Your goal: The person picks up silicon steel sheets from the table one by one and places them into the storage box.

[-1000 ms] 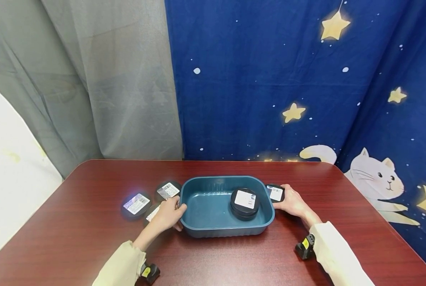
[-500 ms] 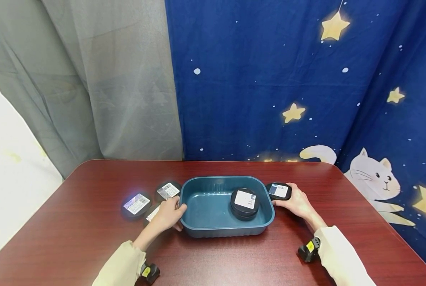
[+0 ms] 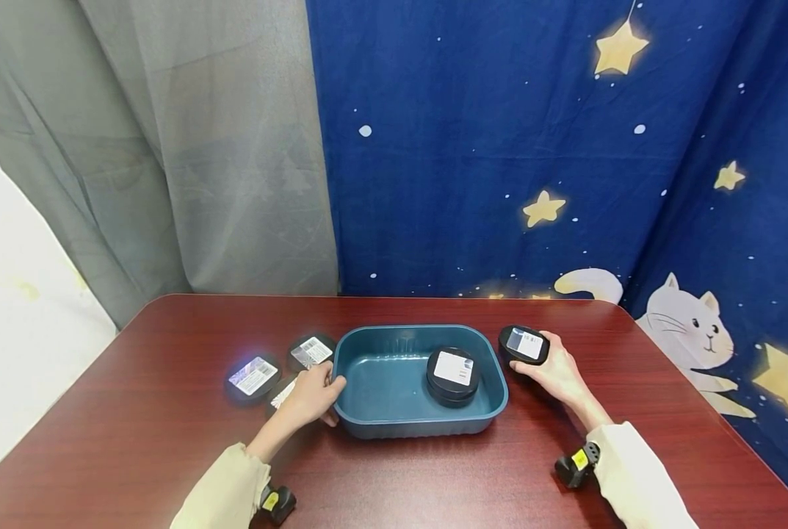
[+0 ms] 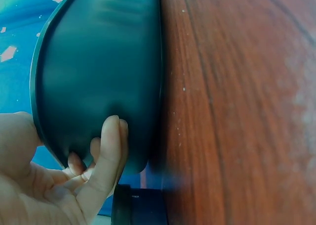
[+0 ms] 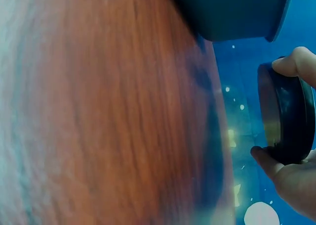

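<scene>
No words or numbers could be read; the white labels (image 3: 454,368) on the round black containers (image 3: 453,394) carried print too small to make out.

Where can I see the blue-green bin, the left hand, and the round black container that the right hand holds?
Blue-green bin (image 3: 380,389): head view, bare part of its floor.
Left hand (image 3: 311,395): head view, back of the hand.
Round black container (image 3: 525,344): head view, label on its top.
</scene>
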Motion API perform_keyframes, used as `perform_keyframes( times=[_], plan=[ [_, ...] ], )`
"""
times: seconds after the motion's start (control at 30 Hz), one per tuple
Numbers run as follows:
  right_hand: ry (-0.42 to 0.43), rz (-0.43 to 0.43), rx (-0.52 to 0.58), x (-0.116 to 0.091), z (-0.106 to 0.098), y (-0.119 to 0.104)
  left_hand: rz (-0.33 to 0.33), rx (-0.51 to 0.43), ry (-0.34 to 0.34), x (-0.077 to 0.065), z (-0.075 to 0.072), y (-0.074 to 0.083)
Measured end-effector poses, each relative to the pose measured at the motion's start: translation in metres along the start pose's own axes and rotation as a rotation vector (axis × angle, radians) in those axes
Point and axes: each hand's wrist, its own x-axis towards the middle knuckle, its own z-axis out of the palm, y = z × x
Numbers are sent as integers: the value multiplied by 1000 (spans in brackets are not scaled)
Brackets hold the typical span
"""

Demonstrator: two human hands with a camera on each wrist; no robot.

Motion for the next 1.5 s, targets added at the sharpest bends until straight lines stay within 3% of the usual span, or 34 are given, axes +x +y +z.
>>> perform_keyframes(
  times=[0.4,1.1,1.5],
  plan=[
    [-7,-28,35,-8,-4,-16,7,7,7,-1,0,2],
    [26,-180,37,-22,11,-46,0,4,6,0,1,-1],
    [-19,-269,32,-30,18,-58,13,-9,4,-2,0,1]
  ],
)
